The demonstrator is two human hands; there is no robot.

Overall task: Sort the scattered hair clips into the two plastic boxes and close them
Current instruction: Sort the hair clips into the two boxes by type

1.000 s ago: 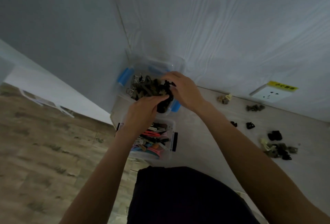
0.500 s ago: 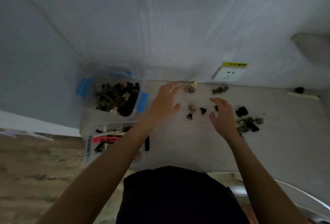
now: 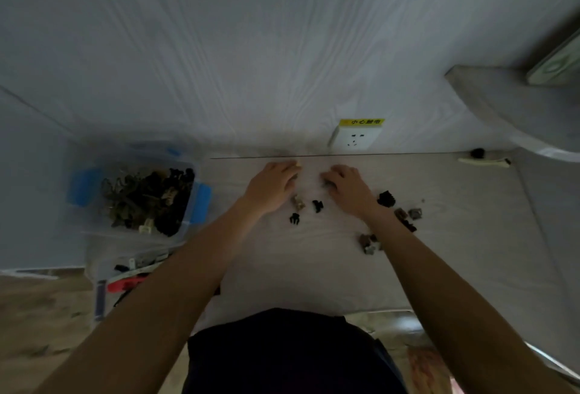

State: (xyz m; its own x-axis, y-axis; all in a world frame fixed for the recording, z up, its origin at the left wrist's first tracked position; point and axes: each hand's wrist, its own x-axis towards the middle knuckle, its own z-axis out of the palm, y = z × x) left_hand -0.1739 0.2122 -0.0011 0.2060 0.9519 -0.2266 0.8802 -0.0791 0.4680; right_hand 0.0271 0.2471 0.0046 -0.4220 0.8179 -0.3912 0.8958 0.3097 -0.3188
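Observation:
Two clear plastic boxes stand open at the left. The far box (image 3: pixel 201 202), with blue latches, is heaped with dark and olive claw clips; the near box (image 3: pixel 94 271) holds flat coloured clips. My left hand (image 3: pixel 271 185) lies at the table's back edge, fingertips bent over a beige clip (image 3: pixel 298 163). My right hand (image 3: pixel 345 186) curls its fingers over a greyish clip (image 3: pixel 328 185). Loose clips lie between and right of my hands: a beige one (image 3: pixel 298 202), two small black ones (image 3: pixel 317 206), a bigger black one (image 3: pixel 386 199) and grey-brown ones (image 3: pixel 368 243).
A wall socket (image 3: pixel 356 137) with a yellow label sits on the wall just behind my hands. A black clip (image 3: pixel 477 152) and a long white clip (image 3: pixel 483 161) lie far right. A shelf (image 3: pixel 502 104) juts out at upper right. Wooden floor (image 3: pixel 37 315) shows beyond the table's left edge.
Both hands left the far box, swung right over the table and reached to its back edge, where they now close over clips. The camera view turned right with them.

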